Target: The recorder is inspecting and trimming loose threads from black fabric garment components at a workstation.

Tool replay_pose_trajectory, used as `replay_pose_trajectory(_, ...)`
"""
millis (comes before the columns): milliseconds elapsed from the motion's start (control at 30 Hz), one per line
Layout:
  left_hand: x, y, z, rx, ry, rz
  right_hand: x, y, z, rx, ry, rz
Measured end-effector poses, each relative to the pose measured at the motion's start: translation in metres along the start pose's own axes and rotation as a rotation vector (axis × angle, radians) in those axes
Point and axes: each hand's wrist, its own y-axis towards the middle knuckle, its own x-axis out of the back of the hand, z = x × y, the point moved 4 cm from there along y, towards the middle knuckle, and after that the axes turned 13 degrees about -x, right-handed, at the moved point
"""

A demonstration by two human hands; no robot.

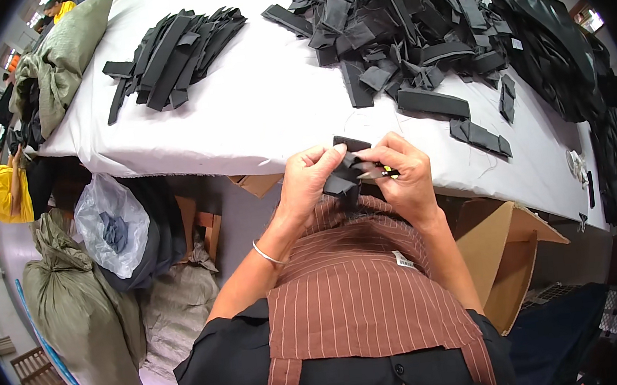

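My left hand [306,181] pinches a folded black fabric piece [342,182] between thumb and fingers, just in front of the table's near edge. Close beside it, my right hand [410,183] is closed around small thread snips [376,173], whose pointed metal blades reach toward the fabric. Whether the blades touch the cloth I cannot tell. A large heap of black fabric strips [388,21] covers the far right of the table, with a few loose strips [432,103] nearer me. A smaller, neater pile of black strips [169,57] lies at the left.
The table has a white cloth cover [270,100]. Black garments [555,50] hang over its right end. An open cardboard box [503,248] stands below, right. Stuffed sacks [83,318] and a plastic-lined bin [113,226] stand left. A person in yellow [5,193] works at far left.
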Motion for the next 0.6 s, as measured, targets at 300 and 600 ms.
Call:
replay_pose_trajectory(300,0.009,0.007,-0.002,0.013,0.148,-0.081,0.036,0.018,-0.007,0.095,-0.197,-0.04)
replay_pose_trajectory(600,0.008,0.017,0.001,0.08,0.265,0.012,0.029,0.025,-0.017,0.187,-0.352,-0.017)
